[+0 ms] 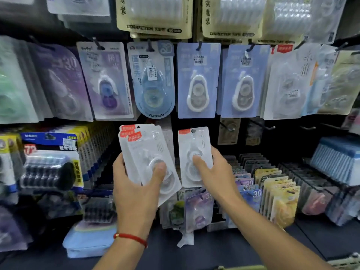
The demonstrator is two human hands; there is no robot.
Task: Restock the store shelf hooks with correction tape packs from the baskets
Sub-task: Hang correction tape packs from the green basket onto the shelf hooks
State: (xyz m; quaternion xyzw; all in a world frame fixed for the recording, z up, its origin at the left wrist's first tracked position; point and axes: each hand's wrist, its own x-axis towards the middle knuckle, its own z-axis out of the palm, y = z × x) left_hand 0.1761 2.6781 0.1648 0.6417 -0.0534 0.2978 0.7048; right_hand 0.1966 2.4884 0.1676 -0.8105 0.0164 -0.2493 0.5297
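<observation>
Correction tape packs: left hand grips a fanned stack; right hand pinches one pack upright.

A black-and-blue blister pack of dark rolls with a red price tag stands at the left, in front of a row of yellow-edged card packs. Below them a pale blue flat bundle in clear wrap lies on the dark shelf ledge. At the far right sits a blue-and-white striped stack of boxes
</observation>
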